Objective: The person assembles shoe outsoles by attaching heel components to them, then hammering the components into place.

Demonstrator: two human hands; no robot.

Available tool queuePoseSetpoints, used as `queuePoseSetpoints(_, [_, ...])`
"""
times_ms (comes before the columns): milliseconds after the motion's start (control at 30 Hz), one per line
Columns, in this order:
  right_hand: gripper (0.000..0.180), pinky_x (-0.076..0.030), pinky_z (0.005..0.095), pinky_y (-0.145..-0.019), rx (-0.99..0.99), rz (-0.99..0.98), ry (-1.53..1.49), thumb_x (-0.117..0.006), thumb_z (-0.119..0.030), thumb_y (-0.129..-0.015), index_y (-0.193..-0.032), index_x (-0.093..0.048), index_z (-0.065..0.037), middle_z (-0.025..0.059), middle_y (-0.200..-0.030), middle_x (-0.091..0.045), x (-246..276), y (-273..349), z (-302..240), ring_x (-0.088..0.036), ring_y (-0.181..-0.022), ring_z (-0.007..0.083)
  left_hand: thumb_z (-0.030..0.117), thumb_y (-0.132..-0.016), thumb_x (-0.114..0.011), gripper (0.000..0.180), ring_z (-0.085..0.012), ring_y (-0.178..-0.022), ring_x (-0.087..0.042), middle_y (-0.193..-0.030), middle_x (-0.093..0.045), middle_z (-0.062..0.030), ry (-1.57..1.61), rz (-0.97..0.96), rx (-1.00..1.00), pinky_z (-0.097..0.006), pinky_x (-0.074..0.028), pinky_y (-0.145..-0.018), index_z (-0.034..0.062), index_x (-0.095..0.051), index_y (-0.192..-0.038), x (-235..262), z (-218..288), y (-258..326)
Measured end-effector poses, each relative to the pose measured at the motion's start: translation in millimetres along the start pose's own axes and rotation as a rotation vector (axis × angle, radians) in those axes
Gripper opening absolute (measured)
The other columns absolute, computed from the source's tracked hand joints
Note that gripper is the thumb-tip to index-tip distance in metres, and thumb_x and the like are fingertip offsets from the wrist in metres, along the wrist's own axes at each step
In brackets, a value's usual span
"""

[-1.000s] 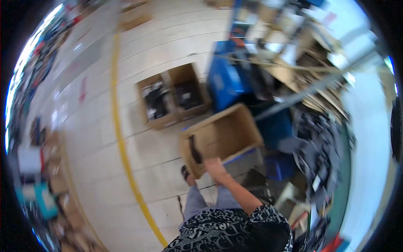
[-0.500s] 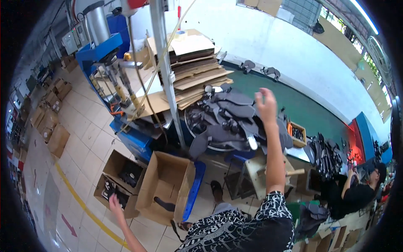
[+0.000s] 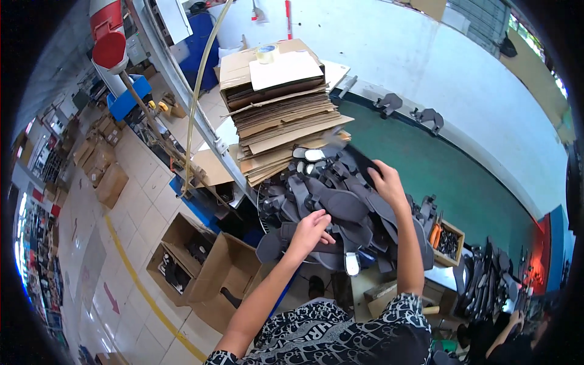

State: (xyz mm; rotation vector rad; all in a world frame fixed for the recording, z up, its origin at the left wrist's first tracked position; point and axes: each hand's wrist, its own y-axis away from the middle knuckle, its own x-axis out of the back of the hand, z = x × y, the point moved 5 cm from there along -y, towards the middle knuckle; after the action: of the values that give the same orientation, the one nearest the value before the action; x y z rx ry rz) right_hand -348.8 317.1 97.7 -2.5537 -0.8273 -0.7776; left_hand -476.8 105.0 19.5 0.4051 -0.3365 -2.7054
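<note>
A heap of dark grey, foot-shaped sandals [image 3: 344,205] with straps lies on a round support in front of me. My right hand [image 3: 388,184] is closed on one end of a dark sandal [image 3: 359,159], which tilts up to the left above the heap and is smeared by motion. Over the near left part of the heap is my left hand [image 3: 310,234], its fingers loosely bent and apart, with nothing seen in them. Whether it touches the sandals below I cannot tell. A white-ended piece [image 3: 352,263] hangs at the heap's near edge.
Flattened cardboard [image 3: 286,121] is stacked behind the heap, beside a metal post [image 3: 201,121]. Open cartons [image 3: 213,274] stand at lower left. To the right are a wooden box of small parts [image 3: 449,243], more sandals [image 3: 486,274] and another person [image 3: 517,340]. A green surface [image 3: 426,164] runs behind.
My left hand has come from the cartons across to the heap. My right hand has come down and now holds a sandal. The view has turned to the left.
</note>
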Motion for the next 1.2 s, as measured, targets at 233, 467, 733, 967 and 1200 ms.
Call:
queuePoseSetpoints(233, [0.046,-0.039,0.029,-0.102,0.149,0.228,-0.347,-0.047,0.001,-0.093,-0.139,-0.046,0.003,0.0179,-0.135,-0.056,-22.4,64.6,-0.7,-0.054,-0.123,0.0222,0.033,-0.087,-0.07,0.077,-0.0105,-0.054,-0.055,-0.094,-0.062,-0.0095,-0.102,0.17,0.057,-0.024,-0.044,-0.052,-0.0146,-0.034,-0.137,2.0,-1.2,-38.8])
queuePoseSetpoints(467, [0.041,-0.038,0.0325,-0.105,0.118,0.175,-0.386,-0.047,0.0,-0.095,-0.136,-0.05,0.002,0.0213,-0.133,-0.057,-53.3,81.1,5.0,-0.054,-0.126,0.0288,0.021,-0.089,-0.068,0.019,-0.0093,-0.068,-0.063,-0.085,-0.066,-0.0006,0.156,0.099,0.112,-0.021,-0.043,-0.058,0.006,-0.06,-0.097,3.4,7.6,-42.2])
queuePoseSetpoints(733, [0.049,-0.033,0.0392,-0.11,0.312,0.418,0.113,-0.044,0.008,-0.093,-0.14,-0.048,-0.005,0.0235,-0.152,-0.032,-30.3,100.9,-22.5,-0.035,-0.139,0.0395,0.012,-0.089,-0.067,0.04,-0.0137,-0.078,-0.069,-0.093,-0.068,-0.004,0.161,0.063,0.015,-0.022,-0.047,-0.065,0.0005,-0.054,-0.125,-14.1,28.9,-24.5])
queuePoseSetpoints(967, [0.056,-0.027,0.0456,-0.112,0.34,0.23,0.146,-0.059,-0.007,-0.088,-0.142,-0.047,-0.01,0.0252,-0.154,-0.028,-49.9,117.5,-41.4,-0.033,-0.139,0.041,0.009,-0.09,-0.066,0.041,-0.0061,-0.074,-0.061,-0.098,-0.068,0.0003,0.161,0.023,-0.229,-0.02,-0.045,-0.068,-0.0001,-0.059,-0.129,-14.4,30.0,-16.9])
queuePoseSetpoints(1200, [0.063,-0.044,0.0264,-0.091,0.037,0.142,-0.814,-0.061,0.002,-0.09,-0.146,-0.032,-0.002,0.0117,-0.122,-0.058,-59.3,116.8,-31.2,-0.056,-0.109,0.0153,0.008,-0.092,-0.061,0.039,-0.0057,-0.078,-0.057,-0.104,-0.067,-0.0001,0.149,-0.068,-0.18,-0.021,-0.047,-0.074,-0.0015,-0.058,-0.13,1.1,31.8,8.7])
